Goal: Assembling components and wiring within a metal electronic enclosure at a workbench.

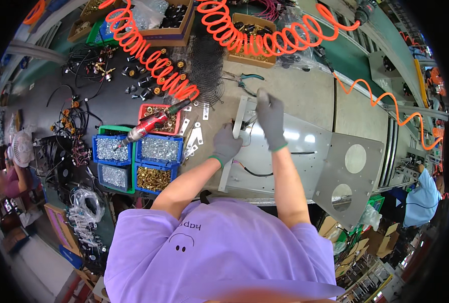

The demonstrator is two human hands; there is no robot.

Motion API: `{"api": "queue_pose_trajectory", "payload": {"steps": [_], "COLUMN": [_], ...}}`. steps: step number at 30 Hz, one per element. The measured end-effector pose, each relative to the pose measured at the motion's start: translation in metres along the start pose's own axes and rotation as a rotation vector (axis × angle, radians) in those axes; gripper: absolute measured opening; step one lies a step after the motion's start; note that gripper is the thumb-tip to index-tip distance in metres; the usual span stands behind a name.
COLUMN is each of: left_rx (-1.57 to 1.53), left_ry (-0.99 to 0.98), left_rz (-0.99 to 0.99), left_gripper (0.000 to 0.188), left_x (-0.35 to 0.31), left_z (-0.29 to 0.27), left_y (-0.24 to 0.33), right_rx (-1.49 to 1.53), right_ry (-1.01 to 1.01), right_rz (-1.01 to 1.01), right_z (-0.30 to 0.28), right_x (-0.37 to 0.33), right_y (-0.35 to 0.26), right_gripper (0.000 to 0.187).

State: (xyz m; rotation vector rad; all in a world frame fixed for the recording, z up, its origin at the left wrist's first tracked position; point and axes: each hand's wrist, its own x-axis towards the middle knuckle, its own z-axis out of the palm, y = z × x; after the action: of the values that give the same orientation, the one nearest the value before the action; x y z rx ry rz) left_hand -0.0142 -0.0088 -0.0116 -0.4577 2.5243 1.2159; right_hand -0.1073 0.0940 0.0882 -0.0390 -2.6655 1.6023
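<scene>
A grey sheet-metal panel (290, 135) with an upright flange lies on the bench in front of me, a perforated section with two round holes (356, 158) at its right. My gloved left hand (227, 143) is closed around the panel's left flange. Higher and to the right, my gloved right hand (271, 120) is raised over the panel, its fingers curled; what they hold, if anything, is hidden. Thin wires run near the flange between the hands. A black cable (257, 174) lies on the panel. Pliers with teal handles (250, 77) rest just beyond the right hand.
Left of the panel are blue bins of screws (159, 150), a red tray (165, 112) and a red power screwdriver (151, 124) on an orange coiled hose (159, 68). Flat metal strips (194, 137), black wire guards (207, 65) and cardboard boxes (255, 48) lie around. Other people work at both sides.
</scene>
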Motion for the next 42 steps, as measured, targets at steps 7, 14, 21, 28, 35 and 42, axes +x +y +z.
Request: {"api": "queue_pose_trajectory", "payload": {"steps": [7, 14, 21, 28, 35, 42], "left_rx": [0.018, -0.005, -0.062, -0.045, -0.053, 0.014], "left_ry": [-0.063, 0.035, 0.054, 0.091, 0.161, 0.013], "left_rz": [-0.004, 0.031, 0.005, 0.082, 0.11, 0.05], "left_gripper": [0.066, 0.062, 0.043, 0.043, 0.048, 0.068], "left_x": [0.0, 0.006, 0.0, 0.004, 0.006, 0.004], "left_z": [-0.003, 0.006, 0.001, 0.009, 0.011, 0.004], "left_y": [0.012, -0.004, -0.003, 0.002, -0.011, -0.006], "right_rx": [0.18, -0.02, 0.112, 0.093, 0.01, 0.168], "right_ry": [-0.086, 0.191, -0.009, -0.019, 0.255, 0.009], "right_rz": [0.475, -0.198, 0.047, 0.408, -0.25, 0.063], "right_z": [0.004, 0.013, 0.003, 0.01, 0.025, 0.003], "right_x": [0.082, -0.053, -0.015, 0.079, -0.063, -0.02], "right_y": [0.017, -0.011, -0.015, 0.01, -0.005, -0.014], "right_gripper": [0.04, 0.041, 0.041, 0.042, 0.041, 0.04]}}
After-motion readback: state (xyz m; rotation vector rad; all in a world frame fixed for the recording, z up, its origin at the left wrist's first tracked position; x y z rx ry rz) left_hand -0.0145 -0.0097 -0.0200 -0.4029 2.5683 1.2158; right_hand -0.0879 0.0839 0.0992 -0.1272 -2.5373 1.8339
